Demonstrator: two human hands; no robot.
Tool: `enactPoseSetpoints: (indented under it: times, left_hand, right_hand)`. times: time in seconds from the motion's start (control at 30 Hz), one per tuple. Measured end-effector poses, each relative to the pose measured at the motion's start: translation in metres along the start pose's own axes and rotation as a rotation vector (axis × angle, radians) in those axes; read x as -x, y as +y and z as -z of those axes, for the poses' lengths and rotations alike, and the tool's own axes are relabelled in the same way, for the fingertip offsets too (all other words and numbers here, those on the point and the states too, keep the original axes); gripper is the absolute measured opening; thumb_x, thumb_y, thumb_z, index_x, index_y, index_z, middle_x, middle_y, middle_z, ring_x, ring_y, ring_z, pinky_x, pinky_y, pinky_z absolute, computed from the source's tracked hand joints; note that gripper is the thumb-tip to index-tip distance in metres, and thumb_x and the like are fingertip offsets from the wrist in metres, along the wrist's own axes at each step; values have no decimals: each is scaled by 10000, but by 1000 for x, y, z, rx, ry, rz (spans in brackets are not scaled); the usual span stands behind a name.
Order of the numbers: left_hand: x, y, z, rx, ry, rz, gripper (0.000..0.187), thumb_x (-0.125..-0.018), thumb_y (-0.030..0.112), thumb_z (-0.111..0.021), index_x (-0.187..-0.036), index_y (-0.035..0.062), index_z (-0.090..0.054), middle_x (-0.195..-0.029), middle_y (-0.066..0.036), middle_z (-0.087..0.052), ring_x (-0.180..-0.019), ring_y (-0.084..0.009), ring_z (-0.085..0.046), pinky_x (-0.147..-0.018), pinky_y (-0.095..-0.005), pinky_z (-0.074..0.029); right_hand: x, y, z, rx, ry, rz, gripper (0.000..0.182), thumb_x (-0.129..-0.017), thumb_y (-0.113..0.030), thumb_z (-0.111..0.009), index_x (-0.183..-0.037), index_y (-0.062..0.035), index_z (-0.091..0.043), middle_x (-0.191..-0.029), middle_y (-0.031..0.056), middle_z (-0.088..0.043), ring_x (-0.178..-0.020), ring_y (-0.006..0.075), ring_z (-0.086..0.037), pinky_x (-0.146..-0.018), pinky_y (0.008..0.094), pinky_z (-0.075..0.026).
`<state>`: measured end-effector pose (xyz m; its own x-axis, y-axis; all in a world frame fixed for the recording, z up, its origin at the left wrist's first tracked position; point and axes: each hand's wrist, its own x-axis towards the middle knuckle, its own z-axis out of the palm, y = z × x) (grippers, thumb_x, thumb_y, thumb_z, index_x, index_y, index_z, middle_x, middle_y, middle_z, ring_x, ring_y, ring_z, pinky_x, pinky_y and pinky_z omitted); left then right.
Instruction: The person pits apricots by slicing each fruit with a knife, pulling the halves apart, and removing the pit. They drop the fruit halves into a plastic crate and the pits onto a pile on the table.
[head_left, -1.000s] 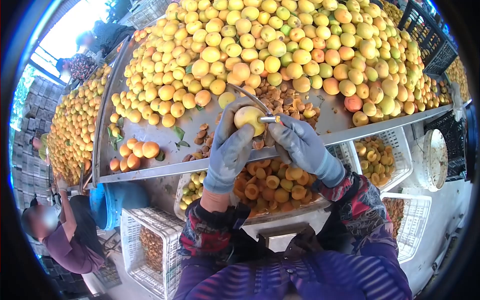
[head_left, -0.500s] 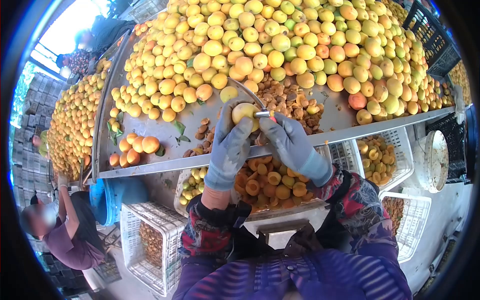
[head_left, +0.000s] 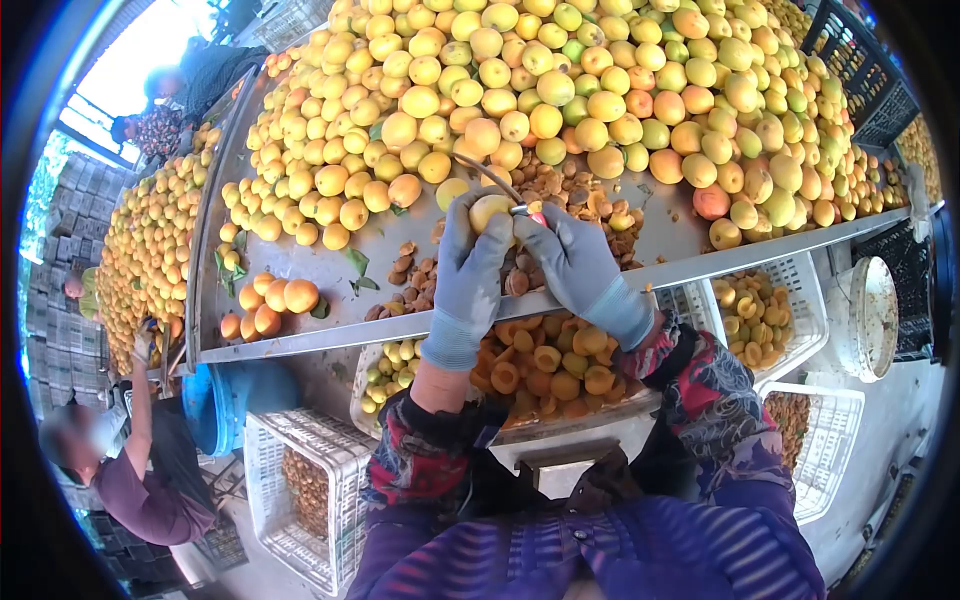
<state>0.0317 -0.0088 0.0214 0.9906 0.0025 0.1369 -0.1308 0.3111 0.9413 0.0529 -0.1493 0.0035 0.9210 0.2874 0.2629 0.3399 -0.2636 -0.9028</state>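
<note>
In grey-and-blue gloves, both hands meet over the front edge of the metal table. My left hand (head_left: 470, 265) is closed round a yellow apricot (head_left: 488, 212), its fingers mostly hiding the fruit. My right hand (head_left: 570, 255) grips the red handle of a thin curved knife (head_left: 487, 172), whose metal part passes close by the apricot and arcs up to the left. Beyond the hands lies a heap of brown apricot stones and scraps (head_left: 590, 205). Below them, a bin of halved apricots (head_left: 540, 365) stands against the table edge.
A large pile of whole apricots (head_left: 560, 90) covers the back of the metal table (head_left: 300, 347). White crates (head_left: 330, 480) and a white bucket (head_left: 872, 320) stand below. A blue barrel (head_left: 225, 400) is at left, near a seated co-worker (head_left: 150, 490).
My hands have shifted slightly, and the knife's curved metal now sits higher and farther left over the apricot. At left, the co-worker's arm has moved up toward the other pile.
</note>
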Motion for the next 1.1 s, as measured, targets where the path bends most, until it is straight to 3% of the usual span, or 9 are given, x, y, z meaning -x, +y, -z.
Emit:
enactPoseSetpoints:
  times: [0.1,0.17,0.23,0.37,0.43,0.57,0.9,0.97,1.1]
  left_hand:
    - [-4,-2,4,-308,92,-134,313,-927,163,-579,-1194,43,-468,-1064,-56,-538,-949,-114,-542,-776,-257,-498]
    - [-7,-2,7,-412,147,-211,314,-926,157,-580,-1198,42,-473,-1079,-59,-543,-955,-123,-547,-790,-265,-498]
    - [-5,-3,11,259,42,10,346,-930,165,-574,-1230,30,-467,-1114,-67,-543,-978,-149,-553,-817,-289,-494]
    - [-3,1,13,376,-1,26,414,-928,208,-580,-1274,26,-443,-1132,-69,-540,-985,-161,-558,-809,-307,-495]
    - [-4,1,17,376,-88,-15,469,-926,271,-575,-1294,22,-424,-1139,-72,-534,-1015,-170,-542,-840,-330,-479]
    - [-5,4,14,372,-132,-64,495,-920,299,-570,-1296,15,-418,-1145,-79,-532,-1052,-182,-522,-887,-345,-447]
    - [-4,7,14,373,-145,-93,523,-904,277,-577,-1292,-30,-408,-1152,-95,-529,-1116,-202,-496,-999,-348,-355]
    - [-4,8,16,364,-126,-101,527,-903,276,-579,-1293,-33,-406,-1149,-95,-531,-1116,-201,-498,-999,-344,-355]
    - [-1,14,13,389,-150,-93,519,-909,265,-564,-1294,-44,-401,-1132,-95,-541,-1105,-194,-503,-1001,-337,-353]
  right_hand:
    - [-10,-11,10,511,68,-51,365,-934,-430,-503,-927,-65,-501,-691,189,-595,-644,370,-615,-539,424,-475]
    - [-15,-2,16,475,144,-85,369,-932,-436,-502,-928,-68,-487,-693,179,-601,-635,368,-617,-527,434,-472]
    - [-15,-1,21,485,226,-70,385,-924,-453,-506,-911,-69,-472,-690,167,-609,-638,362,-626,-503,437,-465]
    - [-13,-1,25,831,276,71,377,-940,-432,-500,-950,-55,-494,-643,102,-591,-539,254,-609,-459,361,-440]
    - [-8,-7,33,-418,-105,-79,376,-963,-403,-475,-1028,-34,-511,-583,20,-519,-470,107,-507,-423,265,-374]
    - [9,-30,34,-608,-323,-183,371,-980,-371,-447,-986,-17,-561,-536,-18,-456,-447,58,-407,-432,205,-319]
    - [12,-28,23,-520,-326,-133,457,-978,-427,-387,-877,-26,-580,-487,-1,-437,-415,63,-378,-437,222,-303]
    - [9,-24,25,-597,-408,-168,414,-974,-359,-470,-1041,45,-530,-671,-5,-508,-481,56,-429,-449,211,-349]
    - [14,-18,17,-619,-394,-148,415,-971,-343,-478,-1089,55,-496,-671,-13,-494,-493,56,-439,-450,198,-346]
